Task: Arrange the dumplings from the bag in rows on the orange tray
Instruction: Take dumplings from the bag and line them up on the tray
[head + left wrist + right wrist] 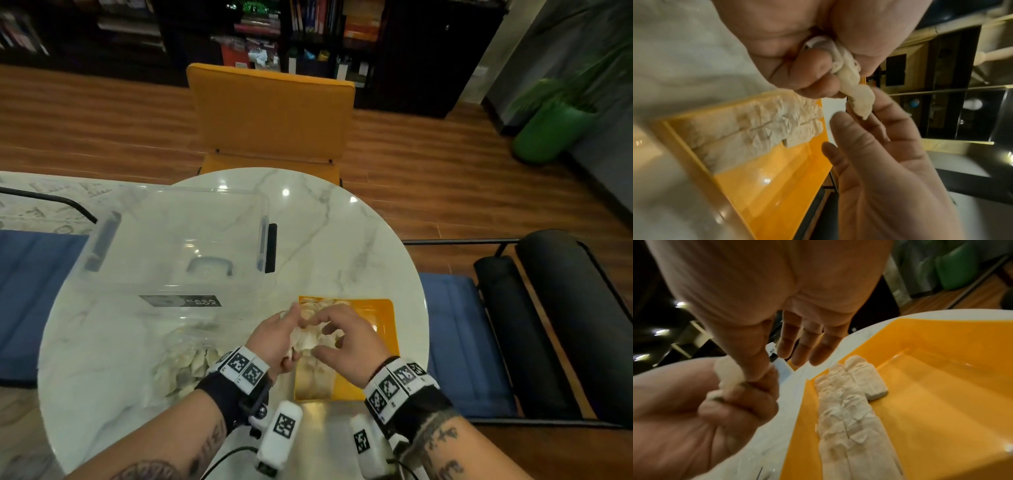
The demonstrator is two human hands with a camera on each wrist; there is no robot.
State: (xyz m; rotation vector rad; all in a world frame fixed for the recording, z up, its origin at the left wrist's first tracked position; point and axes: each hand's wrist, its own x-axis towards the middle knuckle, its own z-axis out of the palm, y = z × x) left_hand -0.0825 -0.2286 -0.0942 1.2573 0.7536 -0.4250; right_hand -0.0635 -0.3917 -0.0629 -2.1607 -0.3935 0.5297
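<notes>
The orange tray [385, 318] [777, 186] [941, 386] sits at the near right of the table. Two rows of pale dumplings [313, 377] [766, 125] [849, 410] lie along its left side. Just above the tray's left edge, my left hand [287, 342] [828, 73] [725, 402] grips a clump of dumplings [305, 339] [851, 78] [728, 369] in curled fingers. My right hand [342, 335] [869, 146] [797, 345] meets it from the right with fingers nearly straight, its thumb touching the clump. The clear bag of dumplings [185, 366] lies to the left.
A large clear plastic box [171, 240] stands on the round marble table [342, 240], left of the tray and behind the bag. An orange chair [270, 113] faces the far side. Blue cushioned seats flank the table, and a green planter [548, 133] stands far right.
</notes>
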